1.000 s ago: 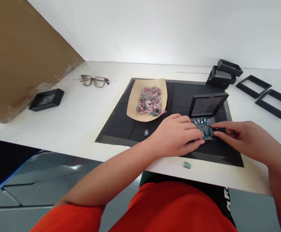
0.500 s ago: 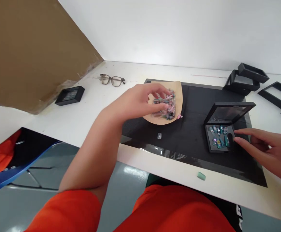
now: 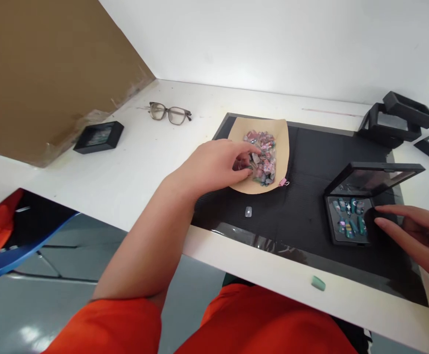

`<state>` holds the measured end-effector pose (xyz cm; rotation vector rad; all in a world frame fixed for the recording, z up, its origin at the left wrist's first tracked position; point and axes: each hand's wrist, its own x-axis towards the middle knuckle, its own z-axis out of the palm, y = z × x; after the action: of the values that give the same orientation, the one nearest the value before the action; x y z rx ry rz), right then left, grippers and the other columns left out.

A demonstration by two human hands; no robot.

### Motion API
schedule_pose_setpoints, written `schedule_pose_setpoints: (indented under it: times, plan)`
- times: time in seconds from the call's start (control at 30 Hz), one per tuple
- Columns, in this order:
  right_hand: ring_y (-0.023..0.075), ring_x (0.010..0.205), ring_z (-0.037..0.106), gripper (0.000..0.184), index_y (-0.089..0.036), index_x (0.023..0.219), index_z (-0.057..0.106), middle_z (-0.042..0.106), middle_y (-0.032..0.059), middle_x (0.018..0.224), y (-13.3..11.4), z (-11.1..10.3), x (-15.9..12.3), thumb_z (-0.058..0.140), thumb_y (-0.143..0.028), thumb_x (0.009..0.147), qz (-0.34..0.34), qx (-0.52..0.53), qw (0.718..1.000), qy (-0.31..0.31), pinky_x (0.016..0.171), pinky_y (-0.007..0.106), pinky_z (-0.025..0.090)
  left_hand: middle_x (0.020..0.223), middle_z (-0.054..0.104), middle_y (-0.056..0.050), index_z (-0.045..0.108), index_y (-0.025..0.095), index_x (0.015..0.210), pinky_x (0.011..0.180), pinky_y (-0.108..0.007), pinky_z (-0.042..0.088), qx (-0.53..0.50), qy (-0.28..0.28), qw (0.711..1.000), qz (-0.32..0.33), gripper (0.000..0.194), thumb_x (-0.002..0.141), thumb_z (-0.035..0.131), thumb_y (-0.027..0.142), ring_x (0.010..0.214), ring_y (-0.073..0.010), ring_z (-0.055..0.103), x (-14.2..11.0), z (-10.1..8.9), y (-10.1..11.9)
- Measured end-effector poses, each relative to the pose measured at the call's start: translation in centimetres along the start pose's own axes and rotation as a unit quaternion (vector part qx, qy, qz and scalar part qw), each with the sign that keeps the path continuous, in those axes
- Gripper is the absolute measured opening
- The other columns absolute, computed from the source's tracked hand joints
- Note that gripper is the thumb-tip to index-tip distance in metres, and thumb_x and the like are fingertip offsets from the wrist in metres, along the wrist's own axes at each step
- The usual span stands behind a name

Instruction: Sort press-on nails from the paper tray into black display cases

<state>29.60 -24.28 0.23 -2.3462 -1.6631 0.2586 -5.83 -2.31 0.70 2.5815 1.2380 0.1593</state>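
My left hand [image 3: 219,164] reaches over a tan paper tray [image 3: 282,132], its thumb and curled fingers apart among a pile of press-on nails [image 3: 268,160]. The pile is pink, grey and clear; fingertips partly hide its left side. With thumb and index finger, my right hand [image 3: 416,231] grips the right edge of a black display box [image 3: 334,231]. Its windowed lid [image 3: 376,179] stands raised, and teal decorated nails [image 3: 350,226] lie in two rows inside. A single grey nail with a white star [image 3: 248,212] rests on the black mat [image 3: 302,196] below the tray.
A green nail [image 3: 318,283] lies at the table's front edge. Black frames [image 3: 394,120] are stacked at the back right. Glasses [image 3: 170,113] and a closed black box [image 3: 99,136] sit on the left. A pink clip [image 3: 283,182] is on the tray's rim.
My left hand has shifted left and down within the tray, uncovering more of the pile. My right hand stays by the box's edge. The view has shifted slightly.
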Motion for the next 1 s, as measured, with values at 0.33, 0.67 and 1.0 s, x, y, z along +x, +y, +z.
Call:
schedule_pose_setpoints:
  times: [0.33,0.67,1.0]
  plan:
    - [0.0175,0.037,0.050,0.077,-0.033,0.116,0.087,0.068,-0.0009,0.061,3.0,0.0,0.9,0.060,-0.096,0.082,-0.028,0.026,0.995,-0.090,0.042,0.033,0.040,0.098,0.087,-0.002,0.086,0.030,0.121,0.093,-0.041,0.059,-0.051,0.100,0.994,0.003,0.035,0.096,0.066,0.044,0.099,-0.0270,0.076,0.0,-0.5,0.3]
    - [0.0179,0.039,0.050,0.089,-0.029,0.111,0.089,0.069,0.0017,0.062,1.7,-0.1,0.9,0.055,-0.104,0.077,-0.019,0.030,0.995,-0.098,0.043,0.034,0.042,0.108,0.086,-0.006,0.084,0.029,0.129,0.093,-0.044,0.059,-0.047,0.130,0.990,0.019,0.041,0.103,0.054,0.041,0.102,-0.0275,0.077,0.0,-0.1,0.1]
    - [0.0170,0.036,0.046,0.100,-0.030,0.098,0.089,0.071,0.0033,0.062,-0.7,0.2,-0.1,0.038,-0.113,0.075,-0.025,0.030,0.999,-0.016,0.041,0.035,0.039,0.118,0.082,-0.010,0.076,0.021,0.144,0.115,-0.048,0.055,0.014,0.039,0.999,0.036,0.058,0.096,0.055,0.044,0.138,-0.0356,0.064,0.1,0.1,-0.2]
